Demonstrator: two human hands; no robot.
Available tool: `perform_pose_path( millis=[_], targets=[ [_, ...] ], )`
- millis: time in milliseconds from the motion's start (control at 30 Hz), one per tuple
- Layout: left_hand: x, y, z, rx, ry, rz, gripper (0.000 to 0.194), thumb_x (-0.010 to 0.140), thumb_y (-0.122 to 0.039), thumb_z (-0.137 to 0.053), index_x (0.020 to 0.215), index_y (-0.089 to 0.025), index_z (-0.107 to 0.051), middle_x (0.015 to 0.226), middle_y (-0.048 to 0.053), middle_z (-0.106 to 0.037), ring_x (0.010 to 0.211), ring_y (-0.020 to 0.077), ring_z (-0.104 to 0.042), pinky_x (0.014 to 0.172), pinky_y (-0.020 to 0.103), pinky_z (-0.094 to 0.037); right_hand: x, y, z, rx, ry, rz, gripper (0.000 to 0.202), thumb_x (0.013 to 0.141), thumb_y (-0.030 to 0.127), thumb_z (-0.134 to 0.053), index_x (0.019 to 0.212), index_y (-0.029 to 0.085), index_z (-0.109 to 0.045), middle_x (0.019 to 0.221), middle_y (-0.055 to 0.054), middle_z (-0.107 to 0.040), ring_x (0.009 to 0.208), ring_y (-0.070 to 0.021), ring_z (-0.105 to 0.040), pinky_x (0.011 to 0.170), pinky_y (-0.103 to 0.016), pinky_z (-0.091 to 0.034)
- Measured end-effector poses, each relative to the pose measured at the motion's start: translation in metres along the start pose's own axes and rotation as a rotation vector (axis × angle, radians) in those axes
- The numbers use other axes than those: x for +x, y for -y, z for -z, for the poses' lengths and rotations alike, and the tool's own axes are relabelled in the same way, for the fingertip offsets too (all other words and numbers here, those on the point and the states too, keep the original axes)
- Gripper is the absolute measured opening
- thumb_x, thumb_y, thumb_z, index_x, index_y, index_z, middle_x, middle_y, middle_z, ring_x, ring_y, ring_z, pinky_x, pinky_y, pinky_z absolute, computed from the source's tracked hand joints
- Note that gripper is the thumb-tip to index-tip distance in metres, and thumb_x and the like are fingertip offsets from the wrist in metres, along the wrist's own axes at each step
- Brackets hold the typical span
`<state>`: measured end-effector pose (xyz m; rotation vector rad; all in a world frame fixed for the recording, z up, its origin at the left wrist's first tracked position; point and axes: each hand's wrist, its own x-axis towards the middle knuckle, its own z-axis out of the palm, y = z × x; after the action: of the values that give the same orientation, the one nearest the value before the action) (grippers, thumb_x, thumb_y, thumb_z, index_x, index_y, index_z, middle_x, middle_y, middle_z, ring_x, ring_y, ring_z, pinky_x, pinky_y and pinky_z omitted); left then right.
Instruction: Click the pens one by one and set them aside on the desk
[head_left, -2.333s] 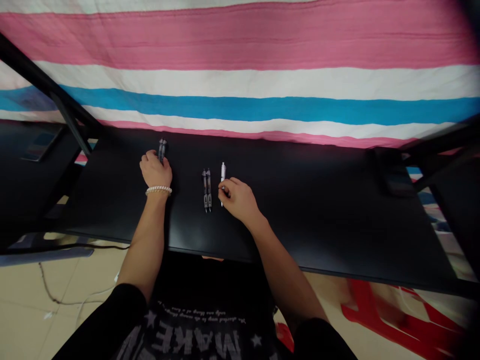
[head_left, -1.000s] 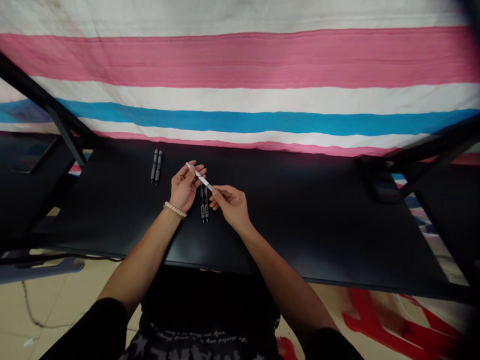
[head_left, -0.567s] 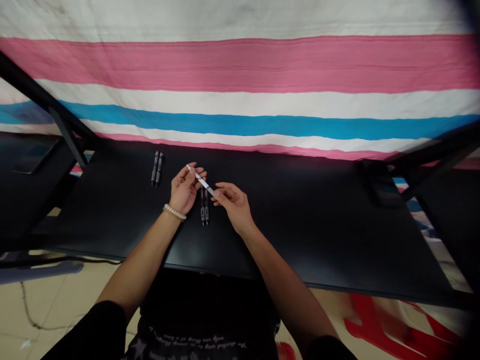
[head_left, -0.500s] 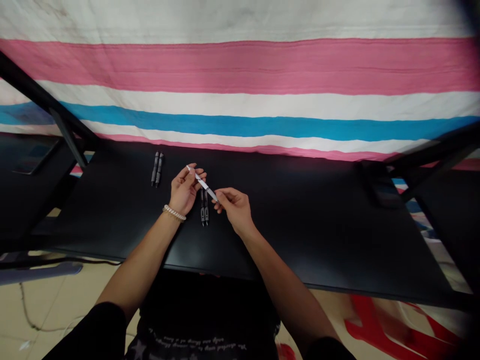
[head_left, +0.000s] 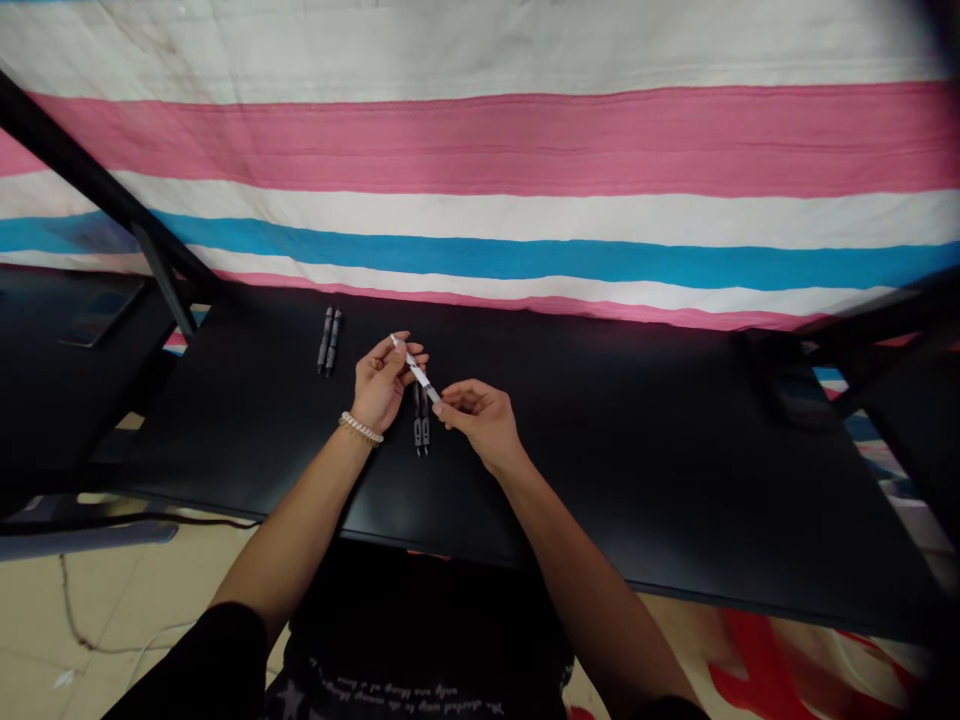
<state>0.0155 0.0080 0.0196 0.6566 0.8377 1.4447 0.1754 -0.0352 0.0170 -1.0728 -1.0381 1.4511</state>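
While two hands (head_left: 380, 385) (head_left: 486, 420) hold one white pen (head_left: 421, 376), four dark pens (head_left: 325, 341) (head_left: 334, 343) (head_left: 418, 428) (head_left: 426, 428) lie nearby.

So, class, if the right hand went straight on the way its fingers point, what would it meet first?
The white pen first, then probably the left hand, though depth is hard to judge.
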Motion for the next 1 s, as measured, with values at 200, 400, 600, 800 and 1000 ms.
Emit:
perform_pose_path(
  millis=[200,400,600,800,1000],
  targets=[
    [-0.0008,0.0019,-0.0019,0.004,-0.028,-0.032,0.041,0.074,-0.036,-0.088,0.105,-0.017,-0.071,0.09,0.005,-0.076,0.081,0.0163,-0.074,0.077,0.029,-0.059,0.0004,-0.0014,-0.0004,-0.125,-0.089,0.068,0.028,0.062,0.035,-0.089,0.069,0.021,-0.066,0.065,0.001,-0.068,0.057,-0.0125,-0.061,0.056,-0.027,-0.051],
    [-0.0014,0.0018,-0.0018,-0.03,0.005,-0.005,0.038,0.075,-0.034,-0.088,0.105,-0.017,-0.071,0.089,0.003,-0.075,0.079,0.0141,-0.073,0.076,0.027,-0.059,0.0007,0.0014,-0.0006,0.07,0.047,-0.088,0.037,0.07,0.049,-0.085,0.09,0.021,-0.072,0.074,-0.001,-0.074,0.06,-0.014,-0.066,0.055,-0.027,-0.054],
    [-0.0033,0.0013,-0.0038,-0.033,0.048,0.015,0.041,0.074,-0.034,-0.088,0.107,-0.017,-0.071,0.09,0.003,-0.074,0.079,0.0138,-0.073,0.074,0.025,-0.059,-0.0011,-0.0012,-0.0011,-0.008,-0.017,-0.013,0.034,0.06,0.038,-0.092,0.069,0.021,-0.064,0.061,0.003,-0.066,0.05,-0.0099,-0.055,0.048,-0.024,-0.045],
    [-0.0047,0.0037,-0.0062,-0.018,0.05,0.017,0.039,0.075,-0.034,-0.088,0.106,-0.017,-0.071,0.088,0.003,-0.074,0.078,0.0136,-0.073,0.074,0.025,-0.06,-0.0018,0.001,-0.0014,-0.104,-0.048,0.058,0.03,0.061,0.035,-0.091,0.071,0.021,-0.066,0.066,0.003,-0.065,0.057,-0.0098,-0.055,0.053,-0.023,-0.043],
    [-0.0038,0.0012,-0.005,-0.037,0.037,0.013,0.04,0.074,-0.035,-0.089,0.105,-0.018,-0.071,0.088,0.003,-0.073,0.077,0.0133,-0.073,0.073,0.025,-0.06,-0.0012,0.0023,0.0021,-0.013,-0.032,0.033,0.032,0.066,0.042,-0.089,0.072,0.021,-0.065,0.064,0.003,-0.065,0.054,-0.0111,-0.056,0.052,-0.025,-0.046]
  ],
)
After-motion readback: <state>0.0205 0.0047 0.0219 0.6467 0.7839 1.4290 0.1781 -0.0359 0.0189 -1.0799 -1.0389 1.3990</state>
